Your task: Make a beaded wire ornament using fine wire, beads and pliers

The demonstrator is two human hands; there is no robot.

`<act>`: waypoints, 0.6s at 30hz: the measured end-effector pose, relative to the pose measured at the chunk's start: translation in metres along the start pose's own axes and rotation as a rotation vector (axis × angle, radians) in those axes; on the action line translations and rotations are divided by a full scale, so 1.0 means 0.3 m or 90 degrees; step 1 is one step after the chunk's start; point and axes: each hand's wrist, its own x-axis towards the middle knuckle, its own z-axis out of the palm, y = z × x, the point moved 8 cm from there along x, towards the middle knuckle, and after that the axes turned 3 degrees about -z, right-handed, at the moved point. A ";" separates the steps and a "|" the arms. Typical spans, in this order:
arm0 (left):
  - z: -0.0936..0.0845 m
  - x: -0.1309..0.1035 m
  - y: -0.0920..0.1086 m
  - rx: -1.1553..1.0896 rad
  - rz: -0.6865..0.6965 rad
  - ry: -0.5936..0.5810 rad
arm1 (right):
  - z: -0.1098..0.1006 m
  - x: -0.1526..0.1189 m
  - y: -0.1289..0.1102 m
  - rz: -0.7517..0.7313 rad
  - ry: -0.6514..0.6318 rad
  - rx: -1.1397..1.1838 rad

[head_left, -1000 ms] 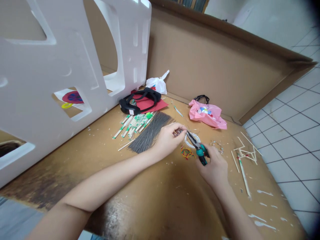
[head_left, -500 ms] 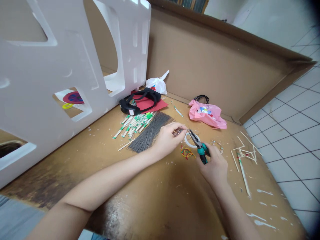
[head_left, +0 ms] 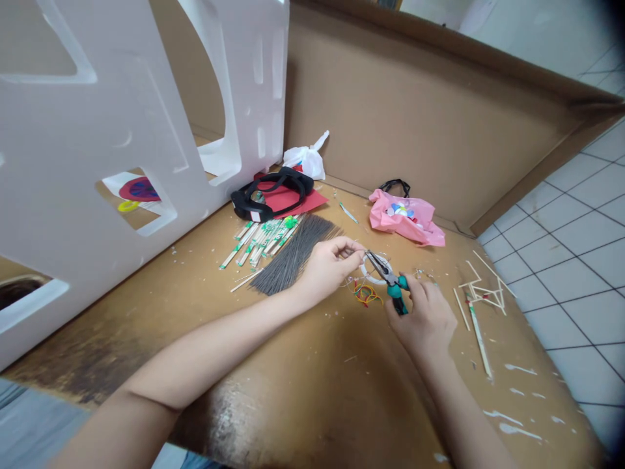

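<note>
Pliers [head_left: 396, 296] are in the right hand [head_left: 424, 319] in the head view, raised over the desk [head_left: 293, 384] between its middle and its far edge. The right fingers are wrapped round the teal-and-black handles, and the nose points up and left, its tip just beside the left fingertips. The left hand [head_left: 329, 264] pinches a thin piece between thumb and forefinger; it is too small to make out clearly. Below the nose lie a white ring [head_left: 364, 271] and, nearer the front edge, coloured bands [head_left: 364, 294]. Grey wires [head_left: 293, 257] lie partly behind the left hand, with chopsticks [head_left: 240, 246] just beside them, towards the left edge. Farther back, a black headset [head_left: 251, 210] rests on red paper [head_left: 312, 202]. A white bag [head_left: 306, 159] and a pink bag [head_left: 385, 219] sit by the far edge; joined sticks [head_left: 479, 339] lie near the right edge.
</note>
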 end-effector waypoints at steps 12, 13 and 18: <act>0.000 0.003 -0.008 -0.026 -0.005 0.000 | -0.027 0.004 -0.008 -0.001 0.013 -0.036; 0.001 0.002 -0.008 -0.026 -0.004 0.000 | -0.030 0.005 -0.007 -0.002 0.015 -0.035; 0.005 0.003 -0.010 -0.023 0.002 -0.005 | -0.035 0.006 -0.002 -0.011 -0.002 -0.005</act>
